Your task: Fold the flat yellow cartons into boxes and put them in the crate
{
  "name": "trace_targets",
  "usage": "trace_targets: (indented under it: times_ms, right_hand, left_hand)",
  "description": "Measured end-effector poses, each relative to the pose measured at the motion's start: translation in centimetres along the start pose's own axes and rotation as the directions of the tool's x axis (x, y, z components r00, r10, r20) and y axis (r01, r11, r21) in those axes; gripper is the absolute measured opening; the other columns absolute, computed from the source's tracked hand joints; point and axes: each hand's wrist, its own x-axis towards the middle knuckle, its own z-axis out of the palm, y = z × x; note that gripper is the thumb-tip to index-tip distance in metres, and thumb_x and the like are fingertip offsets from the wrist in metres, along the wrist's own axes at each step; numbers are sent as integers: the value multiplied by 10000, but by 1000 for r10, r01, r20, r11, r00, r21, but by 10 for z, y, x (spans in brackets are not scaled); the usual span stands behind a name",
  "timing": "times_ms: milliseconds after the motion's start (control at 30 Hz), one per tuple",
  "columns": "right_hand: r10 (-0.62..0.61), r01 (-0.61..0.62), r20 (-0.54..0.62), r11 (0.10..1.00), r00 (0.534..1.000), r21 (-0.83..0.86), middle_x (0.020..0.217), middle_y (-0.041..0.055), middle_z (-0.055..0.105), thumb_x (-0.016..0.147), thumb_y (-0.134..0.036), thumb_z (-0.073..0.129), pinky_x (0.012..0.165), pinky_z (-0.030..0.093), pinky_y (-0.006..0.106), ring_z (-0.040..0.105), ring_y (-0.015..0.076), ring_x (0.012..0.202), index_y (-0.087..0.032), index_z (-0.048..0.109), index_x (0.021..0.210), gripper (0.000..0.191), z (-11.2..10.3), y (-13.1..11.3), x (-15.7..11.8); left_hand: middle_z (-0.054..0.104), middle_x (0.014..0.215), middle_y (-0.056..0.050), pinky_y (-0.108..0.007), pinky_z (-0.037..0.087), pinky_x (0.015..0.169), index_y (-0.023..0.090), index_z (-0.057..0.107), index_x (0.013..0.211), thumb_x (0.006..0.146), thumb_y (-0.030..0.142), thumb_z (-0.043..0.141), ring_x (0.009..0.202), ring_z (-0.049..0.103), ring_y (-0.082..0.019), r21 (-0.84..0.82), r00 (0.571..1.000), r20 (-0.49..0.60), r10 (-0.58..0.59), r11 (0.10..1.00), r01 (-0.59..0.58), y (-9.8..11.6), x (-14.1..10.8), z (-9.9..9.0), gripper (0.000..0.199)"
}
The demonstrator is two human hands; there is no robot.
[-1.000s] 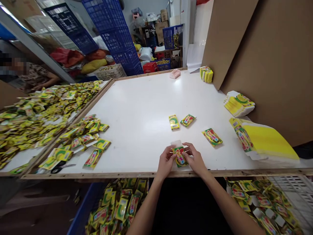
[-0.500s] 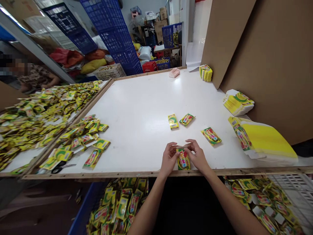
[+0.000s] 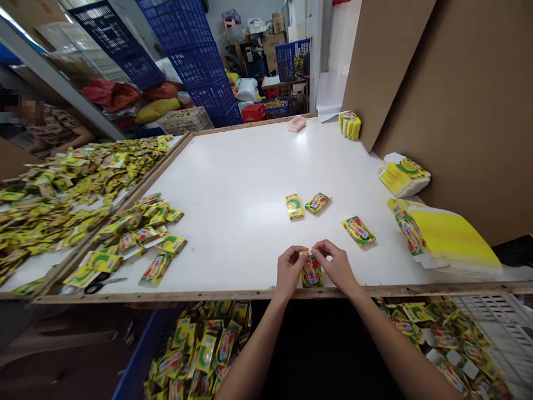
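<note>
Near the front edge of the white table [image 3: 233,222], a small yellow and green crayon box [image 3: 311,272] lies between my hands with its printed face up. My left hand [image 3: 290,268] pinches the far end of it from the left side. From the right, my right hand [image 3: 333,264] pinches the same end, thumbs and fingertips meeting at the flap. Fingers hide part of that flap. Just beyond are a box with a barcode [image 3: 294,206], a second box [image 3: 318,203] and, further right, a third box [image 3: 358,231].
Flattened cartons [image 3: 453,233] are stacked at the right, with smaller stacks [image 3: 405,175] behind. Loose boxes [image 3: 156,266] and black scissors [image 3: 97,284] lie at the left. Filled crates [image 3: 200,350] stand below the table edge. A person [image 3: 54,125] sits behind a heaped table.
My fingertips have come closer together at the far end of the box, and its flap is now pinched down. The view has shifted slightly; the other boxes stay put.
</note>
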Motion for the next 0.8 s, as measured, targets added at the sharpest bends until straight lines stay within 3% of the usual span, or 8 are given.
trace_targets:
  times_ms: [233, 400, 533, 633, 733, 800]
  right_hand:
    - [-46, 45, 4, 999, 999, 28, 837, 23, 687, 847, -354, 559, 706, 491, 303, 603, 180, 755, -215, 666, 854, 175, -4, 5, -11]
    - [-40, 40, 10, 998, 999, 45, 856, 35, 682, 853, -360, 554, 724, 489, 322, 599, 193, 777, -221, 663, 863, 178, -1, 6, -16]
    - [-83, 85, 38, 995, 996, -58, 948, 53, 670, 888, -389, 516, 775, 481, 344, 600, 198, 824, -221, 638, 1003, 237, -8, 8, -13]
    - [-152, 104, -140, 949, 978, -297, 1113, 94, 622, 872, -417, 530, 906, 425, 425, 559, 248, 1012, -216, 585, 1130, 331, -29, 21, -3]
    - [-136, -104, -359, 811, 924, -575, 1294, 140, 510, 823, -420, 574, 982, 323, 534, 413, 333, 1208, -207, 510, 1248, 479, -59, 41, 12]
    - [-36, -268, -409, 701, 912, -661, 1327, 175, 471, 780, -381, 620, 964, 320, 558, 378, 375, 1224, -178, 450, 1314, 596, -75, 52, 21]
  left_hand:
    - [704, 815, -44, -292, 501, 734, 161, 709, 839, 749, 369, 691, 772, 626, -168, 40, 998, 62, 24, 999, -26, -6, -4, -11, 227]
    - [706, 911, -65, -314, 510, 770, 172, 696, 957, 757, 325, 691, 829, 632, -184, 103, 993, 117, 33, 994, -45, -8, -9, -10, 252]
    - [703, 889, -63, -320, 509, 778, 189, 724, 900, 771, 290, 664, 853, 632, -199, 166, 992, 58, 115, 978, -123, 4, -14, -15, 175]
    - [695, 885, -49, -316, 504, 784, 206, 733, 844, 762, 297, 656, 869, 627, -206, 311, 972, -79, 220, 932, -185, 29, -30, -51, 144]
    - [703, 901, -39, -319, 499, 801, 208, 720, 864, 758, 360, 639, 871, 632, -215, 545, 944, -232, 237, 835, -75, 61, -59, -121, 202]
    - [707, 887, -37, -347, 490, 837, 209, 714, 882, 723, 416, 647, 867, 637, -235, 691, 900, -359, 249, 718, 77, 78, -84, -175, 269]
